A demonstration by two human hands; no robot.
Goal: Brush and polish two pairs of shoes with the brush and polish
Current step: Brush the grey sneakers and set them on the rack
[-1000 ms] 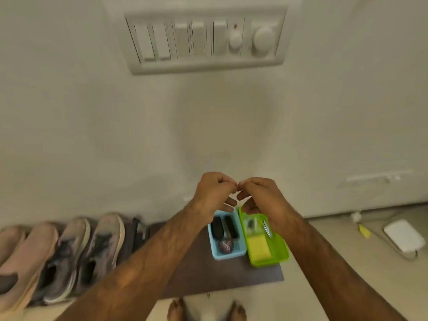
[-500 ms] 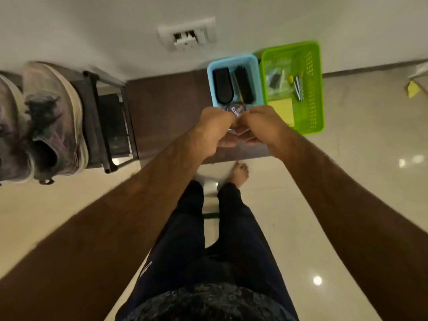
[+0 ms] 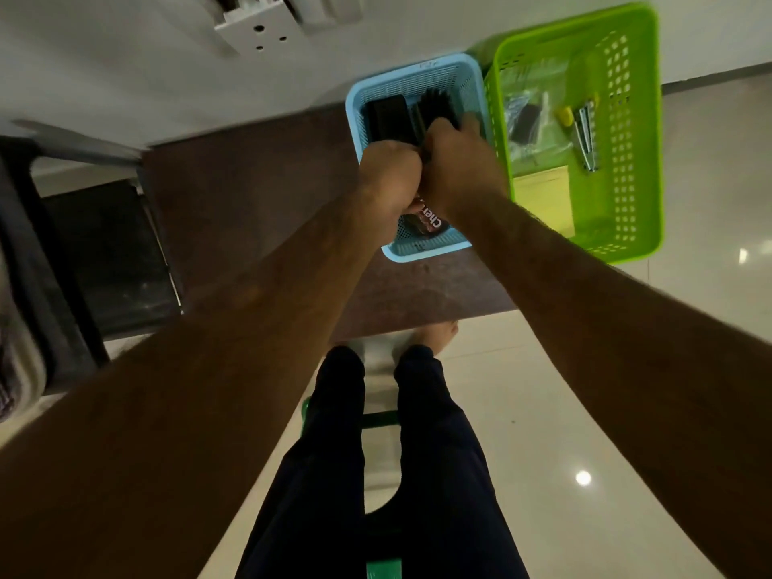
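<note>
Pale glossy floor tiles meet a brown mat laid against the white wall. On the mat a blue basket sits touching a green basket. Both hands hover over the blue one, knuckles pressed together: the left hand and right hand are curled tight, though I can't tell around what. Under the wrists lies the polish tin; beyond the hands lie a black brush and a bristle brush.

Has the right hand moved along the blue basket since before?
Yes. The right hand moved from the blue basket's near end toward the wall, past the polish tin, up to the brush.
</note>
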